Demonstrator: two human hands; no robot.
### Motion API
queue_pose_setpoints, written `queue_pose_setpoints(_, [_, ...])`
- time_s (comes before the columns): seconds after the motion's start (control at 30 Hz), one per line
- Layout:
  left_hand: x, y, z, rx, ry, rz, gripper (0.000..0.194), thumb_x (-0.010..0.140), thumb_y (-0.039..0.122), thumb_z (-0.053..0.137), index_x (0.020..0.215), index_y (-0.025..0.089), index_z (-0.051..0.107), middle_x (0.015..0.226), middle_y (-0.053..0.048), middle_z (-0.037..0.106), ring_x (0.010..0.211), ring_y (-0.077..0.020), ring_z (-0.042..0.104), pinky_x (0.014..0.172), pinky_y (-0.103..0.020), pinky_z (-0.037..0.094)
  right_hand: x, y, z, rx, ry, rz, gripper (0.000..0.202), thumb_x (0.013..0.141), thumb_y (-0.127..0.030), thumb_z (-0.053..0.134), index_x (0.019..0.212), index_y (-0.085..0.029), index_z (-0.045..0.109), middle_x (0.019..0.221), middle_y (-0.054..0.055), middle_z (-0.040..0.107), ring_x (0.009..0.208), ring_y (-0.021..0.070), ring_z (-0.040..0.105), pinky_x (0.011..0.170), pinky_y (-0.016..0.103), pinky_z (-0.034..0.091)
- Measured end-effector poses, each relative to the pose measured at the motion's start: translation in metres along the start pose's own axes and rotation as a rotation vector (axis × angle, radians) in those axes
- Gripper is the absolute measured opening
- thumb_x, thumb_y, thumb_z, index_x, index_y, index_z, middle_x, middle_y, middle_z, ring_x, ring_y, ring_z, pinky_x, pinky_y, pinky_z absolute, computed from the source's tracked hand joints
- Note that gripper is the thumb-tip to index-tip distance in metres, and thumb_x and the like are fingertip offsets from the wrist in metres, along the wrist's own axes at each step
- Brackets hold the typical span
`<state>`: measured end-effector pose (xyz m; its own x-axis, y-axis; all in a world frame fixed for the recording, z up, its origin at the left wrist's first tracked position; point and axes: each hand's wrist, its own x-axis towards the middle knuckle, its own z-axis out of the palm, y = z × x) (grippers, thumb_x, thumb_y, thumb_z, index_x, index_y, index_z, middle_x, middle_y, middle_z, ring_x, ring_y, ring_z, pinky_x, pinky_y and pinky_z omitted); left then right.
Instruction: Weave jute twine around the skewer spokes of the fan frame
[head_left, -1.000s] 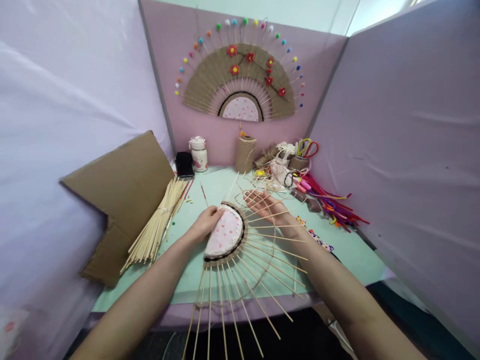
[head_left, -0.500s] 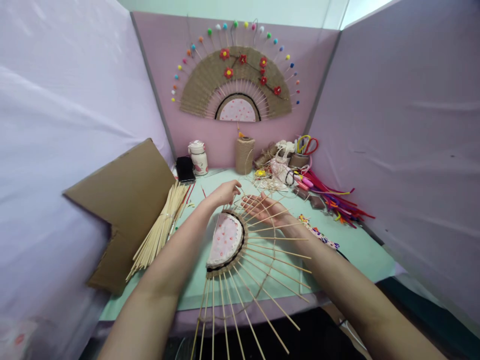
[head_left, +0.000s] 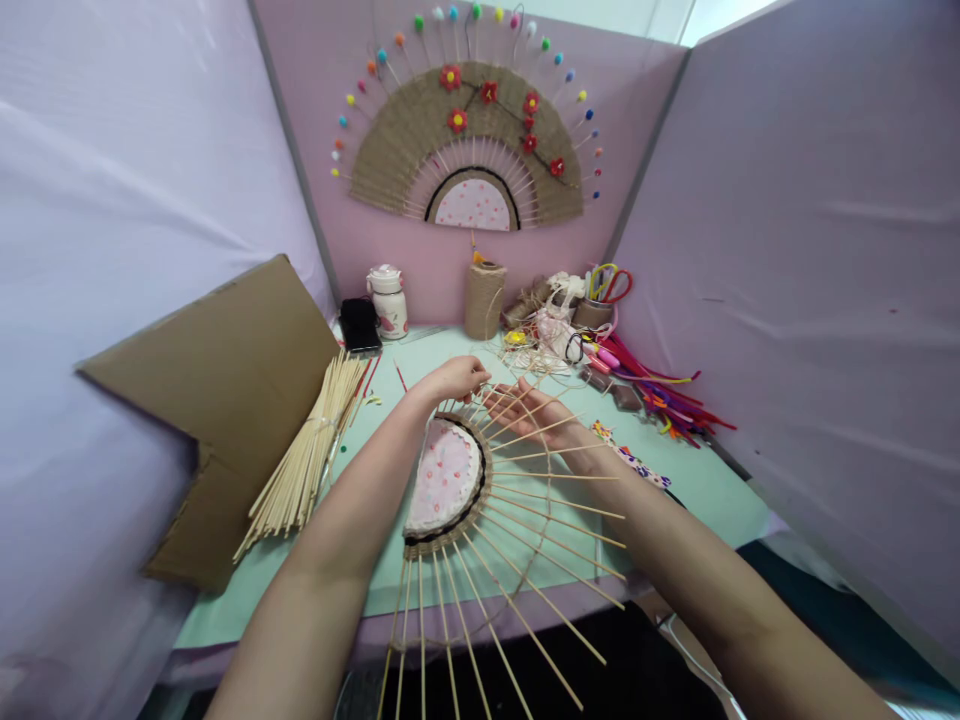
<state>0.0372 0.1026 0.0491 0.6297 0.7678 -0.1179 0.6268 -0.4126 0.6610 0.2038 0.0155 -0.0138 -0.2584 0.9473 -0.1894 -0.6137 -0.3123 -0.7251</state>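
Note:
A half-round fan frame [head_left: 442, 475] lies turned on its side, its pink dotted half-disc edged with white and black trim. Bare wooden sticks [head_left: 551, 517] spread from it, some reaching past the table's front edge. Thin brown twine [head_left: 548, 480] crosses the sticks in a loose arc. At the far end of the fan, my left hand [head_left: 454, 380] is closed, its fingertips pinching the twine beside the upper sticks. My right hand [head_left: 536, 412] lies palm up with fingers stretched out, under and among the upper sticks. Its fingertips are close to the left fingertips.
A bundle of sticks [head_left: 307, 450] and bent cardboard [head_left: 225, 360] lie left. Behind stand a white bottle [head_left: 388, 305], a black pouch [head_left: 360, 325] and a twine spool [head_left: 484, 302]. Pipe cleaners [head_left: 660, 385] and craft supplies lie right. A finished fan [head_left: 465, 130] hangs on the back panel.
My left hand's fingers have closed and come nearer to my right fingertips. The right hand stays palm up among the sticks. The camera view has tipped slightly downward.

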Motion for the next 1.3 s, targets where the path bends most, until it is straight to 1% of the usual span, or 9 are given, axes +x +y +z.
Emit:
queue_pose_setpoints(0.13, [-0.005,-0.001,0.001,-0.012,0.024,0.046,0.033,0.09,0.021,0.052,0.122,0.015,0.047,0.063,0.005,0.056,0.048,-0.0101,0.05,0.049,-0.02,0.04,0.0,-0.001,-0.002,-0.008,0.111,-0.046,0.015,0.095,-0.023,0.054,0.091,-0.019,0.068,0.088,0.004,0.076,0.084,0.0143,0.071,0.087,0.028,0.056])
queue_pose_setpoints(0.2, [-0.007,-0.001,0.0,0.015,-0.01,0.1,0.035,0.09,0.019,0.05,0.125,0.019,0.044,0.064,0.007,0.054,0.049,-0.0096,0.05,0.052,-0.019,0.041,-0.001,-0.001,-0.001,-0.024,0.133,-0.051,0.012,0.093,-0.021,0.057,0.089,-0.019,0.069,0.084,0.003,0.075,0.08,0.0136,0.07,0.083,0.027,0.056])
queue_pose_setpoints(0.3, [-0.007,-0.002,-0.001,0.079,-0.055,0.144,0.027,0.091,0.018,0.047,0.117,0.022,0.05,0.066,0.007,0.053,0.051,-0.0092,0.049,0.055,-0.019,0.041,-0.004,-0.001,0.0,-0.047,0.141,-0.051,0.009,0.09,-0.021,0.06,0.089,-0.018,0.069,0.085,0.004,0.075,0.08,0.0137,0.07,0.082,0.026,0.055])
queue_pose_setpoints(0.4, [-0.005,-0.002,0.0,0.139,-0.044,0.148,0.021,0.088,0.016,0.049,0.107,0.021,0.057,0.073,0.004,0.057,0.055,-0.0092,0.049,0.056,-0.019,0.04,-0.006,0.0,0.002,-0.069,0.149,-0.058,0.008,0.09,-0.02,0.061,0.09,-0.019,0.069,0.087,0.003,0.075,0.082,0.014,0.069,0.082,0.028,0.055])
queue_pose_setpoints(0.57, [-0.003,-0.002,0.001,0.195,-0.027,0.156,0.016,0.086,0.019,0.054,0.099,0.018,0.062,0.084,0.0,0.064,0.061,-0.0101,0.051,0.06,-0.02,0.042,-0.008,0.001,0.003,-0.08,0.167,-0.045,0.01,0.09,-0.019,0.059,0.086,-0.019,0.068,0.081,0.002,0.074,0.076,0.0133,0.067,0.079,0.028,0.056])
queue_pose_setpoints(0.73, [-0.003,-0.003,0.002,0.176,-0.037,0.146,0.014,0.086,0.02,0.052,0.096,0.018,0.062,0.078,0.001,0.062,0.057,-0.0102,0.05,0.058,-0.021,0.041,-0.022,0.001,0.008,-0.115,0.136,-0.078,0.01,0.088,-0.019,0.063,0.093,-0.018,0.071,0.091,0.005,0.075,0.086,0.0153,0.069,0.081,0.026,0.055])
queue_pose_setpoints(0.83, [-0.002,-0.005,0.003,0.121,-0.051,0.14,0.012,0.084,0.018,0.05,0.092,0.018,0.06,0.077,0.001,0.061,0.054,-0.0097,0.049,0.054,-0.022,0.04,-0.027,0.0,0.014,-0.138,0.121,-0.085,0.011,0.088,-0.021,0.063,0.092,-0.017,0.072,0.089,0.005,0.075,0.084,0.0144,0.069,0.08,0.024,0.055])
queue_pose_setpoints(1.1, [-0.004,-0.003,0.002,0.105,-0.052,0.119,0.008,0.081,0.015,0.05,0.084,0.017,0.057,0.071,0.002,0.059,0.053,-0.0092,0.052,0.053,-0.021,0.039,-0.036,0.0,0.027,-0.206,0.19,-0.075,0.011,0.082,-0.025,0.067,0.092,-0.023,0.072,0.09,0.0,0.076,0.084,0.0127,0.069,0.081,0.023,0.055])
queue_pose_setpoints(1.3, [-0.003,-0.003,0.003,0.119,-0.035,0.11,0.008,0.08,0.014,0.05,0.082,0.017,0.057,0.067,0.002,0.058,0.053,-0.0104,0.053,0.053,-0.022,0.039,-0.039,0.0,0.025,-0.219,0.202,-0.078,0.014,0.081,-0.023,0.068,0.094,-0.025,0.072,0.091,-0.001,0.075,0.084,0.0121,0.069,0.081,0.023,0.056])
